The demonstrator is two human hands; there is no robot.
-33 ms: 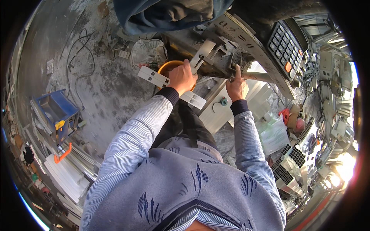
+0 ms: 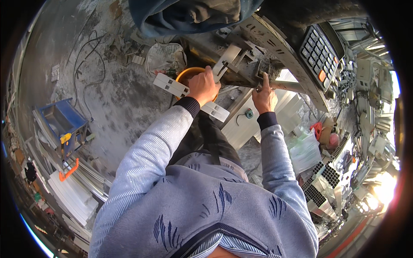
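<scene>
White bar with dark square cut-outs (image 2: 171,86), centre of frame; its far part shows again below and right of the left hand (image 2: 204,88). It crosses over an orange bucket (image 2: 189,70), presumably one length passing beneath the hand, though two separate pieces cannot be ruled out.

Left hand: fingers bent, tips turned down out of sight; whether they grip the bar or only rest over it, cannot tell. Knuckles lie just beside a pale plate (image 2: 230,55) at upper centre; contact unclear.

Right hand (image 2: 264,99), right of centre: index finger extended up-frame to a grimy metal fitting (image 2: 263,69), the others curled in. Posture suggests pressing or steadying rather than a full grasp; anything inside the curl is hidden.

Calculator (image 2: 319,56), upper right, lies beside a drilled metal beam (image 2: 282,53), perhaps kept there for easy reach. Small teal roll (image 2: 249,113) lies on a pale panel (image 2: 241,129) between the forearms.

Obscured: bucket contents, behind hand and bar; mechanism around the fitting, dark and cluttered; dark blue cloth (image 2: 172,21), cut off by the top edge. Glare washes out detail at lower right.
</scene>
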